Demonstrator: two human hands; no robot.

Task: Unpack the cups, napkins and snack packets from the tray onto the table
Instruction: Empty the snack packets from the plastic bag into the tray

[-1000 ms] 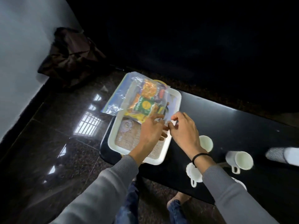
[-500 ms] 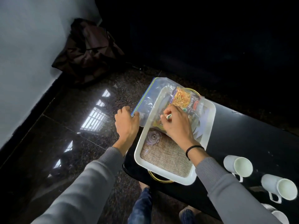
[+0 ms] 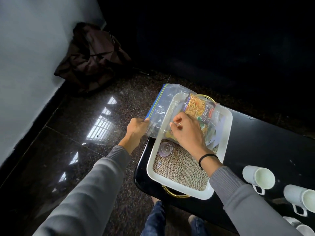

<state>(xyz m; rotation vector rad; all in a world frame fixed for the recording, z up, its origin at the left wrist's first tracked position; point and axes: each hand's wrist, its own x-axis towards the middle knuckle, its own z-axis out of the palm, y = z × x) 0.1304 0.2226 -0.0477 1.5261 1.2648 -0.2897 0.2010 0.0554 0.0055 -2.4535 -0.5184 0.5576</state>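
Observation:
A white tray point(image 3: 225, 135) with a burlap liner and gold handles sits on the left end of the black table point(image 3: 265, 142). A clear zip bag point(image 3: 163, 106) holding snack packets point(image 3: 196, 108) lies over the tray's far end. My left hand point(image 3: 137, 126) pinches the bag's blue-edged near corner, off the table's left side. My right hand point(image 3: 187, 133) presses on the bag over the tray, fingers pinched on the plastic. A small clear glass point(image 3: 165, 149) stands on the liner. Three white cups point(image 3: 259, 178) lie on the table to the right.
A dark bag point(image 3: 92, 57) is slumped against the white wall on the glossy stone floor. My legs point(image 3: 156, 218) show below the table's near edge. Everything beyond the table is dark.
My left hand slid from the tray to the bag's left corner and took hold. My right hand shifted onto the bag over the tray. The view moved left, so the cups sit further right.

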